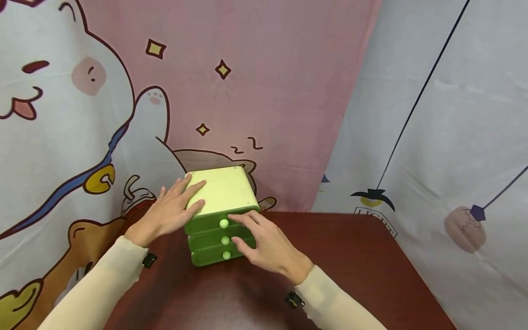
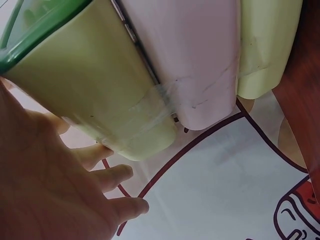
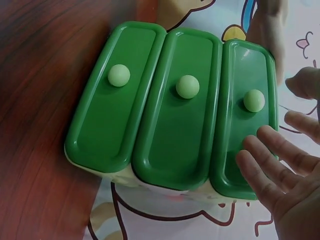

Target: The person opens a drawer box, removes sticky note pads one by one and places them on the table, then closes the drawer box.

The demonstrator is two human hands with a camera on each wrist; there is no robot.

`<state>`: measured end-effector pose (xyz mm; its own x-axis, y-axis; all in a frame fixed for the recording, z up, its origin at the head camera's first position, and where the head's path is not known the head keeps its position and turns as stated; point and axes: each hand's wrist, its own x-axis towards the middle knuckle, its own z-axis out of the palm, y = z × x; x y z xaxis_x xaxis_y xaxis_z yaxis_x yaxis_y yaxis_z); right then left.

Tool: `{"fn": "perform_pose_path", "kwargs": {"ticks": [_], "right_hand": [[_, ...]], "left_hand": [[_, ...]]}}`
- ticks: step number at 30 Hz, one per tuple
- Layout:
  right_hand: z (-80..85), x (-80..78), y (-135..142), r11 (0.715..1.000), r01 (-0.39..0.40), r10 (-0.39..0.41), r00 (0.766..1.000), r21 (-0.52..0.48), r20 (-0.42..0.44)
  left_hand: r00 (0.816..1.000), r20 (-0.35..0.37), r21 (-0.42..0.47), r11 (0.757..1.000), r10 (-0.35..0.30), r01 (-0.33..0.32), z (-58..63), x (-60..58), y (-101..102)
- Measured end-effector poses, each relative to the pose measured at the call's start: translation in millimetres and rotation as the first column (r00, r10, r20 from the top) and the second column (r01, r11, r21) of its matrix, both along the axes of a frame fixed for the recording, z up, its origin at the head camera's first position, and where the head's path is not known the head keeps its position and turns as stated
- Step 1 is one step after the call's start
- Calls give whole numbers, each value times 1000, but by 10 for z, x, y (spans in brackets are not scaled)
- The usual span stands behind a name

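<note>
A small chest of drawers [image 1: 220,189] stands on the table, with a pale yellow top and three green drawer fronts. Each front carries a round light-green knob; the top knob [image 1: 224,223] is nearest my right hand. My left hand [image 1: 165,211] rests at the top's left edge with fingers spread. Straight fingers of my right hand [image 1: 272,247] hover by the top drawer front [image 3: 245,125], holding nothing; its thumb is apart from the knobs. From the left wrist view, the chest's side shows yellow and pink drawer bodies [image 2: 192,60] with clear tape [image 2: 150,107] across them.
The dark reddish-brown table [image 1: 330,261] extends to the right and front of the chest. Behind it hangs a pink and white cloth [image 1: 280,91] printed with cartoon animals. Another pale cloth [image 1: 453,114] hangs along the right side.
</note>
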<state>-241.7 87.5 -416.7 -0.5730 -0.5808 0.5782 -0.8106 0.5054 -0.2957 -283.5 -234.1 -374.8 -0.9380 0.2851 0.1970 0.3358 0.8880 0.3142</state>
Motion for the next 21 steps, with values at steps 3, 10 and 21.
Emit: {"fn": "perform_pose_path", "kwargs": {"ticks": [3, 10, 21], "right_hand": [[2, -24, -39, 1000, -17, 17, 1000, -8, 15], [-3, -74, -120, 999, -42, 42, 999, -5, 34], [-10, -137, -226, 999, -34, 34, 999, 0, 28]], "left_hand": [[1000, 2, 2, 1000, -5, 5, 5, -4, 10], [1000, 5, 11, 1000, -13, 13, 16, -18, 8], [1000, -5, 19, 1000, -21, 21, 1, -41, -29]]}}
